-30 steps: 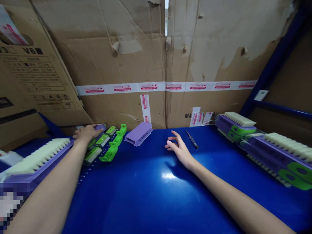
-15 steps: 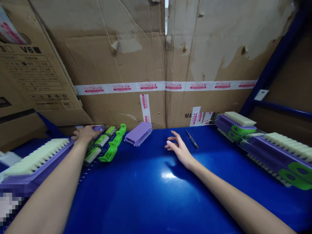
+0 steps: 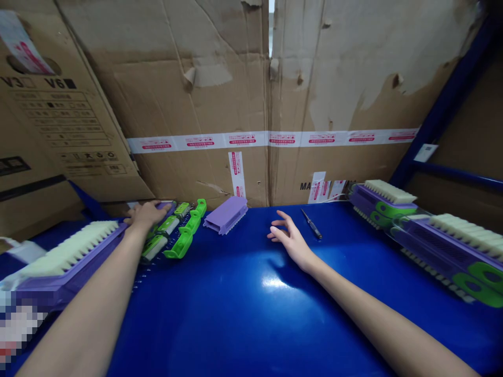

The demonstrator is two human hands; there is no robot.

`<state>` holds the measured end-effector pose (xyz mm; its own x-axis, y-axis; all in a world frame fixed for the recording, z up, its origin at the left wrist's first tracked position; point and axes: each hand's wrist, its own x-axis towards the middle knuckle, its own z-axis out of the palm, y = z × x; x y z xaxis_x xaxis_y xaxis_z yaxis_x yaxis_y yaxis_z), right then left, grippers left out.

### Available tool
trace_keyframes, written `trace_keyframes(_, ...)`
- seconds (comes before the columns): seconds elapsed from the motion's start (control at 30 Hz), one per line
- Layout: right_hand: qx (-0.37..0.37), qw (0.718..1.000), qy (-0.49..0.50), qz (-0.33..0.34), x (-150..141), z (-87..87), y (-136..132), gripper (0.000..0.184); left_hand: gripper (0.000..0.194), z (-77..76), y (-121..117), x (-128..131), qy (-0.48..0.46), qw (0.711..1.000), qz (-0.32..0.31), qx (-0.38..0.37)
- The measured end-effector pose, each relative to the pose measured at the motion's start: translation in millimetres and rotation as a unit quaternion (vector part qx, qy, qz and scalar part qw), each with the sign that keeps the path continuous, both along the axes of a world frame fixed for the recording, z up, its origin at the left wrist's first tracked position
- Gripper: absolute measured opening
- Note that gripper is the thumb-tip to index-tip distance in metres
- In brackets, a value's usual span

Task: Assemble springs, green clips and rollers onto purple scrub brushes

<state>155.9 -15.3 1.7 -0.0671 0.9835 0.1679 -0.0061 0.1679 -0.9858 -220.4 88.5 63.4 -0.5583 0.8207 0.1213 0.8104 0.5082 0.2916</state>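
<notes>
The left hand lies over a glossy purple piece at the tabletop's far left corner; the palm covers most of it, and I cannot tell whether the fingers grip it or merely touch. Just beside it runs a row of pale-topped, light green blocks, then a bright green strip of linked, hollow, scooped sections. Near the far edge, left of its middle, lies a matte purple casing: flat and oblong, hollow at its near end, with slots and small teeth along one side. The right hand holds nothing, fingers apart and slightly curled, near a slim screwdriver close to the far edge.
</notes>
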Motion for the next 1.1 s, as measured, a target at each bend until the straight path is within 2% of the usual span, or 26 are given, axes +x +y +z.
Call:
trace_keyframes(0.33, 0.001, 1.0, 0.0, 0.001, -0.3, -0.4, -0.1, 0.066, 0.073, 2.9, -2.0, 2.1, 0.002, 1.0, -0.024, -0.019)
trace_keyframes(0.53, -0.003, 1.0, 0.001, 0.003, -0.5, 0.3, -0.7, 0.066, 0.079, 6.7, -8.0, 17.3, 0.064, 0.997, -0.035, 0.029)
trace_keyframes(0.67, -0.001, 1.0, 0.001, 0.003, -0.6, 0.2, -0.8, 0.067, 0.078, 16.4, -10.6, 52.5, 0.116, 0.985, -0.091, 0.094)
trace_keyframes(0.77, 0.0, 1.0, 0.002, 0.002, -0.9, 0.0, -0.7, 0.069, 0.074, 23.2, -13.8, 91.3, 0.119, 0.973, -0.167, 0.105)
trace_keyframes(0.87, -0.001, 1.0, 0.002, 0.001, -1.1, -0.3, -0.4, 0.069, 0.083, 23.1, -20.2, 131.2, 0.086, 0.962, -0.25, 0.071)
trace_keyframes(0.97, 0.001, 1.0, 0.0, 0.0, -0.9, -0.9, -0.2, 0.067, 0.095, 13.9, -27.7, 161.5, 0.084, 0.952, -0.295, -0.001)
trace_keyframes(1.03, 0.003, 1.0, 0.001, 0.0, -0.6, -1.4, -0.2, 0.067, 0.093, 4.7, -31.1, 173.5, 0.11, 0.941, -0.315, -0.048)
trace_keyframes(1.1, 0.003, 1.0, 0.0, 0.0, -0.4, -1.6, -0.1, 0.067, 0.084, -4.3, -32.3, 179.4, 0.131, 0.939, -0.308, -0.074)
